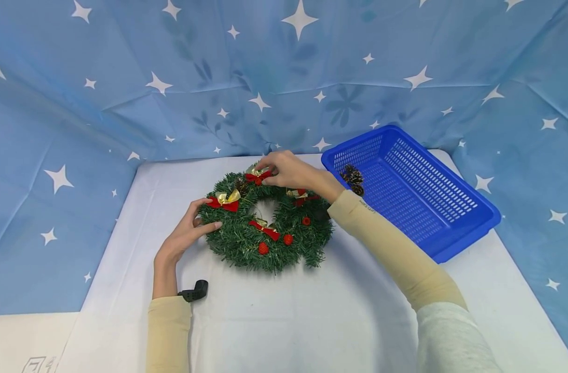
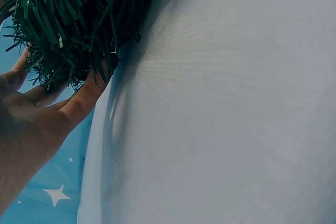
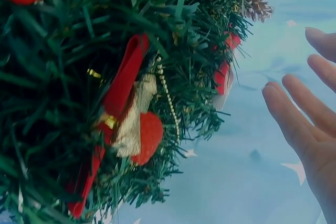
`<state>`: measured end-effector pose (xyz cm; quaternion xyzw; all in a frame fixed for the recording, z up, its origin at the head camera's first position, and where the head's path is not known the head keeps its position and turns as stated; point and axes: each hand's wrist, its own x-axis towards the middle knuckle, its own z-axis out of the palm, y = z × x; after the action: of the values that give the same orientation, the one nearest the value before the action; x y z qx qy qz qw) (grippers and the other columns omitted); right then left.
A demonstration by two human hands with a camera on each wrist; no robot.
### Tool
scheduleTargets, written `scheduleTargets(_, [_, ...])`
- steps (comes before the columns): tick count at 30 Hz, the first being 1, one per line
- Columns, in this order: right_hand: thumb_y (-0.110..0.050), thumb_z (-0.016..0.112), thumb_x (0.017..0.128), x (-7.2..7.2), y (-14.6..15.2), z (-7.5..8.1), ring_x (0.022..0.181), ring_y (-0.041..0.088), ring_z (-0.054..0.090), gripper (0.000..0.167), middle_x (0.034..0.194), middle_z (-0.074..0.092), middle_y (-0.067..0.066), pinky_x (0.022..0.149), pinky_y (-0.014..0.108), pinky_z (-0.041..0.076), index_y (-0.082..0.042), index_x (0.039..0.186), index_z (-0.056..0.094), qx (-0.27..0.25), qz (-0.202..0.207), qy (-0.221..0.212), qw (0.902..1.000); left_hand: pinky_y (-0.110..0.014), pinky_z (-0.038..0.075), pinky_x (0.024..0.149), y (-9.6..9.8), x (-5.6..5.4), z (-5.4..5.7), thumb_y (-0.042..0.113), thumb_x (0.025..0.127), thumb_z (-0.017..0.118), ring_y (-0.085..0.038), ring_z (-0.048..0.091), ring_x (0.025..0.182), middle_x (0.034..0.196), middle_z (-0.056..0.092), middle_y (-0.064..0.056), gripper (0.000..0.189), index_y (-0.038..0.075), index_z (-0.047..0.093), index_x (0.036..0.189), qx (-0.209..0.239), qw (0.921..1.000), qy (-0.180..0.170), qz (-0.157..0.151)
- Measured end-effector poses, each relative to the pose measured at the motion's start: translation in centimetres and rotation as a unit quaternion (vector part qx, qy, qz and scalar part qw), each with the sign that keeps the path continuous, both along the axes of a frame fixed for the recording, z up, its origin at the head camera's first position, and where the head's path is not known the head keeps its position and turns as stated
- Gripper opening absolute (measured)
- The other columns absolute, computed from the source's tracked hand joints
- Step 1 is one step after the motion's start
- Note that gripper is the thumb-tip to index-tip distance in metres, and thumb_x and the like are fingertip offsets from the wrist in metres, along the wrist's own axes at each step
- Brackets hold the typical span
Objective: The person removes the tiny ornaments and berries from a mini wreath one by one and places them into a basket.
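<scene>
A green artificial wreath (image 1: 246, 243) with red and gold bows, red berries and pinecones lies on the white table. My left hand (image 1: 186, 233) grips its left edge, the thumb on the front near a red bow (image 1: 225, 203). Fingers (image 2: 86, 95) wrap round the greenery in the left wrist view. Over the top of the wreath is my right hand (image 1: 288, 168), nearest the top bow (image 1: 258, 177), which it partly covers. The right wrist view shows the right hand's fingers (image 3: 291, 111) loosely extended and apart from the greenery, with nothing between them.
A blue plastic basket (image 1: 465, 235) stands on the right of the table, with several pinecones (image 1: 353, 176) at its left end. The white-covered table (image 1: 284, 326) extends in front of the wreath. Blue star-patterned cloth (image 1: 274, 67) hangs behind and at both sides.
</scene>
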<state>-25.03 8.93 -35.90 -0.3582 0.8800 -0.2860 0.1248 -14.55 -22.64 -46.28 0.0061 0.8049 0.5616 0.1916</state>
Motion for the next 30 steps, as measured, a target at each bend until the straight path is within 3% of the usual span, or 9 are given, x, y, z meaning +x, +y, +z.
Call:
scheduleTargets(11, [-0.012,0.073,0.097,-0.5,-1.9,-0.8,0.117,0.032,0.066,0.040,0.138,0.065,0.013,0.095,0.040,0.056,-0.006,0.136,0.066,0.017,0.005,-0.012,0.9998,-0.074,0.016,0.117,0.1,0.1,0.1,0.041,0.094,0.076,-0.049,0.008,0.156,0.174,-0.005,-0.007,0.088,0.034,0.020,0.161,-0.002,1.0000,0.000,0.001])
scheduleTargets(20, [-0.010,0.073,0.097,-0.6,-3.2,-1.9,0.119,0.028,0.066,0.045,0.140,0.063,0.014,0.097,0.029,0.054,-0.003,0.140,0.062,0.018,0.001,-0.032,0.9993,-0.074,0.016,0.118,0.1,0.0,0.1,0.042,0.094,0.075,-0.049,0.008,0.156,0.174,-0.005,-0.005,0.087,0.035,0.021,0.161,0.001,1.0000,0.000,-0.002])
scheduleTargets(30, [-0.008,0.072,0.097,-1.1,-4.6,-2.9,0.118,0.027,0.066,0.047,0.138,0.064,0.014,0.098,0.031,0.054,-0.004,0.142,0.060,0.012,0.008,-0.036,0.9993,-0.074,0.016,0.117,0.0,0.0,0.0,0.043,0.094,0.075,-0.049,0.008,0.156,0.174,-0.005,-0.010,0.088,0.034,0.019,0.162,0.001,1.0000,0.000,-0.002])
